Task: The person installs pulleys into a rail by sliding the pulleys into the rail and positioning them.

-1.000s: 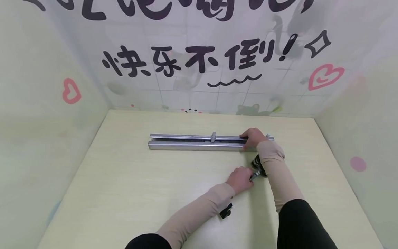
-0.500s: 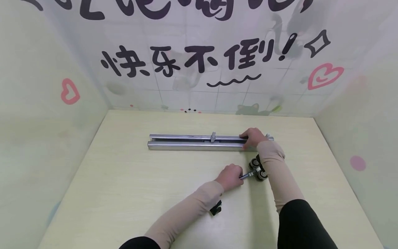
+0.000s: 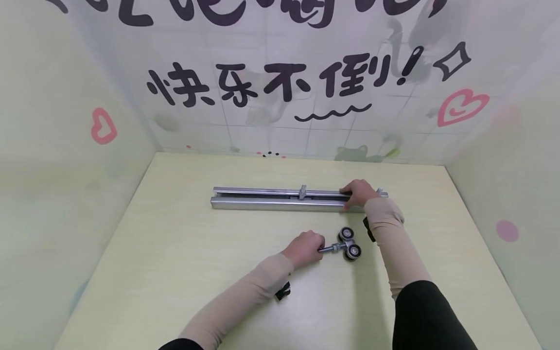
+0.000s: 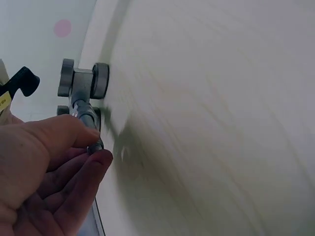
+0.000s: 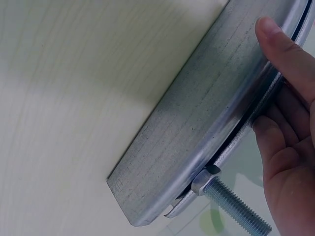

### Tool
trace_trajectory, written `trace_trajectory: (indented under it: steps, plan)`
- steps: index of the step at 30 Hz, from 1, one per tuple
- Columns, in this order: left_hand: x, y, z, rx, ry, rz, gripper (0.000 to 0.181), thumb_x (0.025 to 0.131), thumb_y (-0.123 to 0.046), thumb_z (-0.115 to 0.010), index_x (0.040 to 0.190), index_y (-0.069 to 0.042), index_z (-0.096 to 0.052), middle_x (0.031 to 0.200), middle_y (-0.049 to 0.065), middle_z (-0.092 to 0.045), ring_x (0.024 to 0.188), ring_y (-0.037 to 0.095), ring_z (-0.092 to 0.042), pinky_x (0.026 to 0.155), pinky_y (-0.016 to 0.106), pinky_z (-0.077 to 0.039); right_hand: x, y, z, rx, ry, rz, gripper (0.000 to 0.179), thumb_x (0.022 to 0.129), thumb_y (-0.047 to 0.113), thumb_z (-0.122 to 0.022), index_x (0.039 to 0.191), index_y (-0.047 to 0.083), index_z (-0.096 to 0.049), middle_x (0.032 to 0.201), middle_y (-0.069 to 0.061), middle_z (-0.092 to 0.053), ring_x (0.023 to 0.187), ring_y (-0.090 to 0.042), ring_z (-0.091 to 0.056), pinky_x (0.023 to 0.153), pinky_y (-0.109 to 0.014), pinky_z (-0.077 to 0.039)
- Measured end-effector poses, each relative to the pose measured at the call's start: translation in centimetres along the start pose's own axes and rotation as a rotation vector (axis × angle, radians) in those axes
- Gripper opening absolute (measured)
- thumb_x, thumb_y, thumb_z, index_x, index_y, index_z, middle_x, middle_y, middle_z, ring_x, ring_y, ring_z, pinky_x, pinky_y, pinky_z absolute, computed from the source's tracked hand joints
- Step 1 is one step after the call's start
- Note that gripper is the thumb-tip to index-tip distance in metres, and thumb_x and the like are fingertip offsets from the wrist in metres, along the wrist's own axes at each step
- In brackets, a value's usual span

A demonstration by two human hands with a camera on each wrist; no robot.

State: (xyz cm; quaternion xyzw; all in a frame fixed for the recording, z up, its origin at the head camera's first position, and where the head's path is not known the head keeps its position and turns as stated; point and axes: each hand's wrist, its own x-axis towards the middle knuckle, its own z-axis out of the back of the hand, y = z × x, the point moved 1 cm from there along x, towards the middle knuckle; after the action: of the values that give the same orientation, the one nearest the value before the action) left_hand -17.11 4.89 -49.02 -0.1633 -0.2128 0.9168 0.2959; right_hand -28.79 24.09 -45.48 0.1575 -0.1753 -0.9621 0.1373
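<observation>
My left hand (image 3: 305,249) pinches the bolt of a metal roller trolley (image 3: 346,244) between thumb and fingers. The trolley's dark-rimmed wheels point away from the hand, and the left wrist view shows its bolt end (image 4: 95,146) at my fingertips. Toward the back of the table lies a silvery slotted rail (image 3: 267,203). My right hand (image 3: 359,193) grips it near its right end, thumb on the near side and fingers over the slot. A threaded bolt (image 5: 238,206) with a hex nut juts from the slot near that end. Another bolt (image 3: 302,192) stands up from the slot further left.
The pale wooden table (image 3: 175,272) is bounded by a printed back wall (image 3: 280,136) and side walls. Black straps (image 3: 283,291) show under the left wrist and beside the right one.
My left hand has moved left with the roller trolley, away from the right forearm that partly hid it. The right hand stays on the rail.
</observation>
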Motion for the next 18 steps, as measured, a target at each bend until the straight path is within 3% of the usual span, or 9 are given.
trace_trajectory:
  steps: [12,18]
  plan:
    - [-2.9,2.8,1.7,0.060,-0.015,-0.040,0.007,0.073,-0.004,-0.066,0.071,-0.008,-0.061,0.062,-0.002,-0.055,0.054,0.009,-0.046,0.050,0.018,-0.041,0.3,-0.4,-0.2,0.023,-0.012,0.010,0.060,0.060,0.011,-0.081,0.114,0.000,-0.060,0.118,-0.020,-0.057,0.113,-0.038,-0.049,0.099,-0.045,-0.037]
    - [-3.6,3.7,1.7,0.039,-0.016,-0.036,0.005,0.074,-0.005,-0.066,0.076,-0.007,-0.062,0.066,-0.001,-0.058,0.057,0.009,-0.049,0.053,0.018,-0.043,0.4,-0.6,-0.3,0.028,-0.008,0.006,0.060,0.060,0.011,-0.081,0.115,0.000,-0.060,0.118,-0.020,-0.057,0.113,-0.038,-0.049,0.099,-0.045,-0.036]
